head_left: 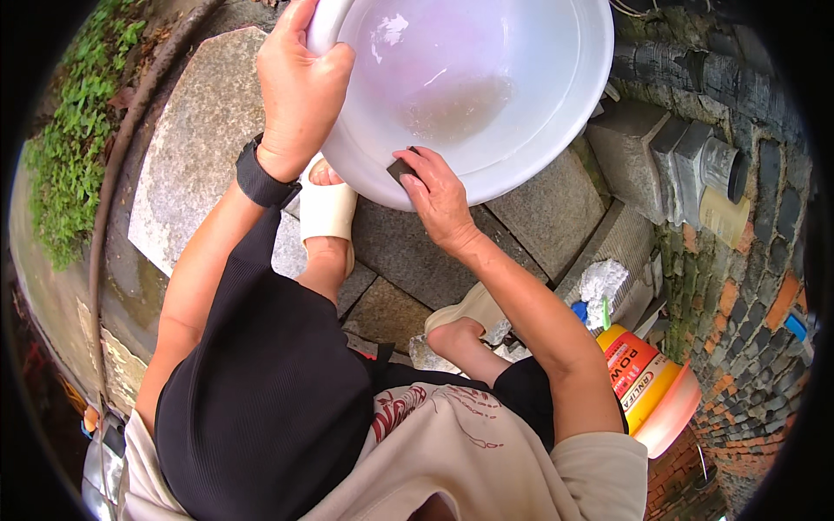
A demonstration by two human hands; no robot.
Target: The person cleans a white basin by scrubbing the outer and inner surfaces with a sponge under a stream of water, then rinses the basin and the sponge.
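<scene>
A large pale plastic basin (556, 104) is tilted at the top of the view, with a small pool of cloudy, brownish water (460, 106) on its inner wall. My left hand (304, 82) is closed around the basin's rim on the left, a dark band on the wrist. My right hand (441, 198) pinches a small dark grey scrubbing pad (401, 168) against the near rim. Part of the pad is covered by my fingers.
Stone paving slabs (391, 252) lie under my cream slides (327, 208). To the right are a yellow and red bucket (638, 382), a grey pipe end (721, 169) and a brick wall (773, 260). Green plants (69, 174) and a long brown pipe (122, 148) run along the left.
</scene>
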